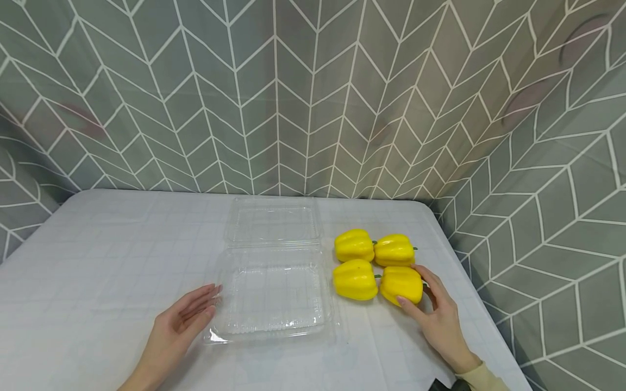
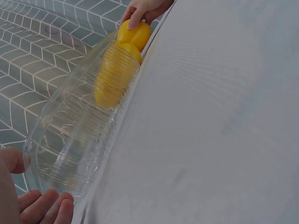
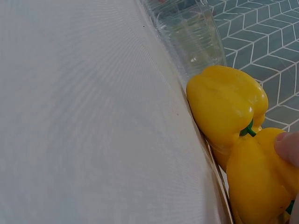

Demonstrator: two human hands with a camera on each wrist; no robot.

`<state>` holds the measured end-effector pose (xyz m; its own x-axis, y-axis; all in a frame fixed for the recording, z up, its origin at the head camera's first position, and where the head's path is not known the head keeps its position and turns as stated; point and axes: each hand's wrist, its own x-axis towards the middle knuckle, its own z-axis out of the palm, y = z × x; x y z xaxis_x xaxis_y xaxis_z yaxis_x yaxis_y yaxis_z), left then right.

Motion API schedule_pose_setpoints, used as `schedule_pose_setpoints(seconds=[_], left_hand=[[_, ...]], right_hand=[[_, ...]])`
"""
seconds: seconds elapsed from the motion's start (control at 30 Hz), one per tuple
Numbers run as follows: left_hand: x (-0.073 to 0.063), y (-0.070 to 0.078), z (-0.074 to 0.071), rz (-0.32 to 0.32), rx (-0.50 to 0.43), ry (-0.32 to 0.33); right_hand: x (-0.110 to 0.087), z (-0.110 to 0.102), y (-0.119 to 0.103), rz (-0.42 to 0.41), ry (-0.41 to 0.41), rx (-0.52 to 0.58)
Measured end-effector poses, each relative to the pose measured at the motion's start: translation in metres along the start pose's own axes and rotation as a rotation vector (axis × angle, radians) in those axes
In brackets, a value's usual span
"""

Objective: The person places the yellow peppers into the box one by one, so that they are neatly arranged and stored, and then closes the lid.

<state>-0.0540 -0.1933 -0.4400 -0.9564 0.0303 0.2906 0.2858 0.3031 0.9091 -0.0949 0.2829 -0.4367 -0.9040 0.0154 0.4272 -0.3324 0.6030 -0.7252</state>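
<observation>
Several yellow bell peppers with green stems lie in a cluster to the right of a clear plastic clamshell container (image 1: 274,329). My right hand (image 1: 437,315) grips the front right bell pepper (image 1: 402,284), thumb on its near side and fingers at its far right side. That pepper (image 3: 254,182) sits close against the front left bell pepper (image 3: 219,102) in the right wrist view. My left hand (image 1: 178,323) is beside the container's left edge, fingers loosely bent, with thumb and fingertips right at the rim. In the left wrist view the container's ribbed wall (image 2: 70,149) passes between thumb and fingers.
The container's lid (image 1: 274,222) lies folded back toward the far table edge. Behind the gripped pepper are two more bell peppers, one at the back left (image 1: 354,245) and one at the back right (image 1: 394,250). A patterned curtain (image 1: 293,98) hangs behind the white-covered table (image 1: 122,244).
</observation>
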Motion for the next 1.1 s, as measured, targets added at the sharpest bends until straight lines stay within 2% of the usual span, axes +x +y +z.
schedule_pose_setpoints(seconds=[0.5, 0.77, 0.93, 1.1], left_hand=[[-0.001, -0.001, 0.0, 0.023, -0.014, -0.001], [-0.001, 0.001, -0.001, 0.003, 0.0, 0.001], [0.0, 0.001, 0.0, -0.004, -0.006, -0.003], [0.0, 0.002, 0.0, 0.02, -0.012, -0.002]], right_hand=[[0.0, -0.003, -0.004, -0.002, 0.021, 0.043], [0.006, -0.01, -0.008, 0.016, 0.036, 0.084], [0.01, -0.014, -0.011, -0.014, 0.073, 0.122], [0.013, -0.015, -0.016, -0.054, 0.065, 0.126]])
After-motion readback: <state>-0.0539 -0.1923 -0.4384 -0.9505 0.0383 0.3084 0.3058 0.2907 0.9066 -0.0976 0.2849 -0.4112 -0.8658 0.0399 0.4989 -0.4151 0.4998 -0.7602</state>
